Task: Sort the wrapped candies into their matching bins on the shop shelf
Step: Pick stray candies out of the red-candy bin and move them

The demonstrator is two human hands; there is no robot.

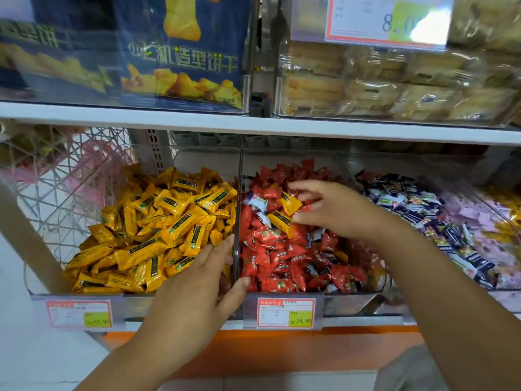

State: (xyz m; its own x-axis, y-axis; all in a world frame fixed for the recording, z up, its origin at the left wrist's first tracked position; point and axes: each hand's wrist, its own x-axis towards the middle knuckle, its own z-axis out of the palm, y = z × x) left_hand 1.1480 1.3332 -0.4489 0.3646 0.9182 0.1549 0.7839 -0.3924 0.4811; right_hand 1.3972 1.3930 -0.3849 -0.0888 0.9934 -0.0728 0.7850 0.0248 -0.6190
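In the middle bin (346,304), on top of the red candies (270,258): two stray yellow candies, upper (291,203) and lower (280,221), lying side by side. Long axes slant from upper left down to lower right, with the right ends toward the right hand (338,211). That hand is the nearer one. Its fingers curve about the upper candy's right end; whether the pinch has closed cannot be told. Left hand (194,283): flat, fingers straight, laid across the divider (240,176), holding nothing. Matching yellow bin (135,303): directly left across that divider. Judged next carry: leftward over the divider.
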